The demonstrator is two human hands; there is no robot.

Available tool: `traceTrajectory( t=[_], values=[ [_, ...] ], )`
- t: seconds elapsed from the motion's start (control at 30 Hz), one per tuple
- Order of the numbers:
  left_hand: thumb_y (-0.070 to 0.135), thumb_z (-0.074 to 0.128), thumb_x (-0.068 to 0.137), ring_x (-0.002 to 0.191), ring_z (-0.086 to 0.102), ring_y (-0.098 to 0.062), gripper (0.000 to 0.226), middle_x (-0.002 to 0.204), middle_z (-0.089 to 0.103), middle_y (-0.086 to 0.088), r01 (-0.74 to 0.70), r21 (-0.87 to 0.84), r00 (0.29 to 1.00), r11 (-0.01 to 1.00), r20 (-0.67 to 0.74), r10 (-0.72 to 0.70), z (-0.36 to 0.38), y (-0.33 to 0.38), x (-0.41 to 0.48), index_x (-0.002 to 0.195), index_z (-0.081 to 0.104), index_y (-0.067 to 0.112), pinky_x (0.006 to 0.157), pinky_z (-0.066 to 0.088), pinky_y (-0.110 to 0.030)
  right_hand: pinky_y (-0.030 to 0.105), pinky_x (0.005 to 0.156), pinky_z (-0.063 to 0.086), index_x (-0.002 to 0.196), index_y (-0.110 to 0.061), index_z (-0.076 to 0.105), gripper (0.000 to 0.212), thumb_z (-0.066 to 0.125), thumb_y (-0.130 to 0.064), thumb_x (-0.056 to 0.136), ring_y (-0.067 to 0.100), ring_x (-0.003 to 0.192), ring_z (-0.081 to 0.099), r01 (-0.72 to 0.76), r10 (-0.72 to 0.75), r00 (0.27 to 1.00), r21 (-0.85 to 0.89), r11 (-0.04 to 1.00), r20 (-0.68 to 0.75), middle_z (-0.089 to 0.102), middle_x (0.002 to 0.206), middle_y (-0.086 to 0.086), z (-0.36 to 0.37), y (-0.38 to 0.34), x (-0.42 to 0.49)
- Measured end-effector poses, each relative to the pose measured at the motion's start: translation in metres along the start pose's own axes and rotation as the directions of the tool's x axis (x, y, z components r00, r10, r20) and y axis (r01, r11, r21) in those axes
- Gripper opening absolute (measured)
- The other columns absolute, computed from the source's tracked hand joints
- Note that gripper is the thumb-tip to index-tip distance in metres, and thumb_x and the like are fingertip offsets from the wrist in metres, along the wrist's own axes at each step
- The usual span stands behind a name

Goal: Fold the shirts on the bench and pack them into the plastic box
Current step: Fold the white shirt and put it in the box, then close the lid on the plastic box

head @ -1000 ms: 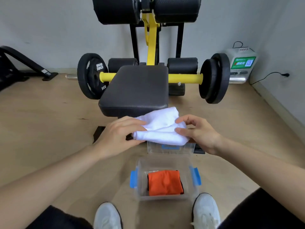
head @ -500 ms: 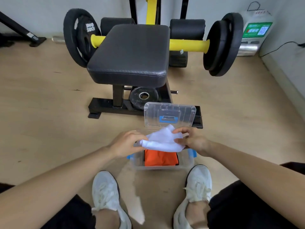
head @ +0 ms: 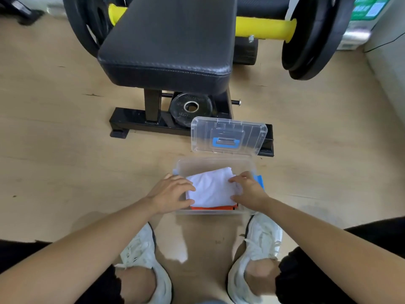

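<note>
A folded white shirt [head: 211, 189] lies in the clear plastic box [head: 215, 160] on the floor, on top of a folded orange shirt [head: 210, 208] of which only the near edge shows. My left hand [head: 173, 193] holds the white shirt's left side, fingers above and thumb at the near edge. My right hand [head: 248, 190] holds its right side the same way. The box's clear lid [head: 228, 137] stands open behind it, leaning on the bench's base. The black bench seat [head: 171, 40] has nothing on it.
The bench's black base bar [head: 140, 125] and a small weight plate [head: 190, 107] lie just behind the box. A yellow bar with big black plates [head: 311, 36] crosses behind the seat. My white shoes [head: 144, 255] flank the wooden floor in front of the box.
Both hands carried the white shirt from the bench's front edge down into the box, onto the orange shirt. The camera tilted down and moved closer.
</note>
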State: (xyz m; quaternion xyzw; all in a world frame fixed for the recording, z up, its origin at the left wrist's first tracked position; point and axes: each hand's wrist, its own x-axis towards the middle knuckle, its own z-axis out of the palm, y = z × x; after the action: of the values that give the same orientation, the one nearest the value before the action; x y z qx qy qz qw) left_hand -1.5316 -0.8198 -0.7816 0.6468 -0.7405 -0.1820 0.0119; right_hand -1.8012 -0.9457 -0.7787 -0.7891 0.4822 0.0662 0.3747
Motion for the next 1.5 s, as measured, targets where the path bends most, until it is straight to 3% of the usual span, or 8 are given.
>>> traceTrajectory(
  t=[0.2, 0.47, 0.67, 0.8, 0.97, 1.17, 1.33, 1.5],
  values=[
    [0.071, 0.037, 0.078, 0.138, 0.043, -0.012, 0.072, 0.152, 0.047, 0.010, 0.051, -0.207, 0.998, 0.977, 0.056, -0.040, 0.010, 0.022, 0.017, 0.137, 0.058, 0.036, 0.111, 0.037, -0.028, 0.046, 0.102, 0.043, 0.139, -0.024, 0.053, 0.059, 0.071, -0.028, 0.083, 0.030, 0.132, 0.039, 0.374, -0.417, 0.909, -0.459, 0.806, 0.007, 0.040, 0.151, 0.003, 0.004, 0.001, 0.000],
    [0.039, 0.065, 0.093, 0.147, 0.031, -0.020, 0.032, 0.160, 0.035, -0.002, 0.105, -0.286, 0.986, 0.952, 0.155, -0.062, 0.036, 0.038, 0.043, 0.123, 0.071, 0.032, 0.114, 0.028, -0.028, 0.037, 0.115, 0.027, 0.149, -0.031, 0.039, 0.057, 0.056, -0.039, 0.096, 0.025, 0.140, 0.032, 0.250, -0.138, 0.962, -0.565, 0.787, 0.234, 0.030, 0.157, -0.002, 0.001, -0.003, 0.009],
    [0.047, 0.058, 0.094, 0.147, 0.026, -0.009, 0.020, 0.161, 0.034, 0.010, 0.259, -0.429, 0.959, 0.866, 0.219, -0.178, 0.041, 0.036, 0.053, 0.088, 0.074, 0.039, 0.110, 0.022, -0.021, 0.035, 0.113, 0.031, 0.145, -0.029, 0.046, 0.056, 0.057, -0.047, 0.094, 0.025, 0.138, 0.039, 0.247, -0.103, 0.948, -0.489, 0.836, 0.302, 0.039, 0.154, 0.000, -0.010, -0.010, 0.024],
    [0.046, 0.054, 0.093, 0.144, 0.032, -0.008, 0.026, 0.157, 0.040, 0.011, 0.235, -0.455, 0.972, 0.859, 0.116, -0.204, 0.048, 0.036, 0.048, 0.096, 0.077, 0.035, 0.104, 0.020, -0.015, 0.034, 0.099, 0.046, 0.119, -0.022, 0.069, 0.035, 0.065, -0.042, 0.091, 0.020, 0.114, 0.059, 0.197, -0.207, 0.978, -0.181, 0.964, -0.040, 0.067, 0.121, -0.003, -0.046, -0.012, 0.044],
    [0.069, 0.026, 0.077, 0.143, 0.033, -0.008, 0.062, 0.151, 0.046, 0.016, 0.195, -0.417, 0.975, 0.888, -0.014, -0.221, 0.058, 0.042, 0.039, 0.099, 0.076, 0.040, 0.116, 0.026, -0.026, 0.041, 0.096, 0.045, 0.118, -0.013, 0.067, 0.034, 0.067, -0.033, 0.090, 0.027, 0.109, 0.050, 0.182, -0.279, 0.829, -0.239, 0.954, -0.484, 0.060, 0.113, 0.005, -0.107, -0.020, 0.087],
    [0.068, 0.036, 0.080, 0.139, 0.039, -0.009, 0.055, 0.140, 0.054, 0.017, 0.158, -0.358, 0.973, 0.920, -0.104, -0.207, 0.060, 0.044, 0.036, 0.101, 0.076, 0.038, 0.107, 0.025, -0.017, 0.050, 0.113, 0.027, 0.148, -0.023, 0.037, 0.059, 0.041, -0.055, 0.098, 0.028, 0.138, 0.033, 0.012, -0.105, 0.972, -0.399, 0.917, -0.212, 0.042, 0.150, 0.004, -0.128, -0.021, 0.126],
    [0.067, 0.041, 0.080, 0.134, 0.045, -0.013, 0.049, 0.135, 0.058, 0.015, 0.130, -0.288, 0.971, 0.949, -0.157, -0.181, 0.062, 0.044, 0.037, 0.098, 0.075, 0.037, 0.105, 0.038, -0.027, 0.047, 0.104, 0.035, 0.141, -0.027, 0.047, 0.052, 0.044, -0.054, 0.097, 0.033, 0.123, 0.045, 0.000, -0.094, 0.972, -0.401, 0.916, -0.214, 0.055, 0.126, 0.010, -0.119, -0.018, 0.126],
    [0.063, 0.047, 0.079, 0.116, 0.062, -0.021, 0.042, 0.122, 0.068, 0.007, 0.108, -0.153, 0.971, 0.982, -0.198, -0.137, 0.060, 0.046, 0.033, 0.089, 0.075, 0.034, 0.092, 0.053, -0.035, 0.030, 0.100, 0.042, 0.125, -0.028, 0.066, 0.048, 0.055, -0.060, 0.090, 0.020, 0.120, 0.056, 0.041, -0.040, 0.999, -0.160, 0.986, 0.009, 0.062, 0.126, -0.001, -0.095, -0.006, 0.102]
  ],
)
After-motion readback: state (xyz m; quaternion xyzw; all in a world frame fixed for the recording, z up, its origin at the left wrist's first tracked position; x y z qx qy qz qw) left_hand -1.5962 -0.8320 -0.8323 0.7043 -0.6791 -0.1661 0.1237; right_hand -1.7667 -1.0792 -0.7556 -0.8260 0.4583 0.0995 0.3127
